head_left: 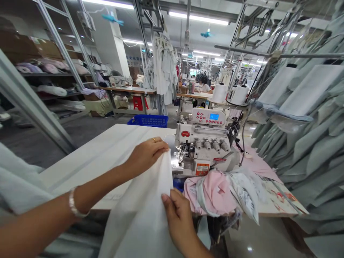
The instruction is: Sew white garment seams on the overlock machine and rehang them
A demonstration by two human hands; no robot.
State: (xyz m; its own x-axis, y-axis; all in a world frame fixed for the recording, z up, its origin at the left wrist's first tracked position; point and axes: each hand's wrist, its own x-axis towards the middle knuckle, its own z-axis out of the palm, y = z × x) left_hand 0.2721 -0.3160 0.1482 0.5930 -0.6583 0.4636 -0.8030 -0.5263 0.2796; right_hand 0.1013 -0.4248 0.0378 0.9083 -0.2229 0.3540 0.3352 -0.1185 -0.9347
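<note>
A length of white fabric (150, 200) hangs over the front edge of the table, its right edge held between both hands. My left hand (146, 154), wearing a ring, pinches the upper corner just left of the machine's needle area. Lower down, my right hand (178, 215) grips the same edge between thumb and fingers. The white overlock sewing machine (206, 147) stands right of the fabric, its blue display lit. The fabric edge lies beside the presser foot (180, 156); I cannot tell whether they touch.
Pink and white cloth pieces (215, 193) lie bunched before the machine. A blue basket (149, 121) stands beyond the white table (88, 157). Thread cones (279, 84) rise at right, near hanging pale garments (301, 132). A metal frame post (34, 104) stands left. A person (205, 86) sits far back.
</note>
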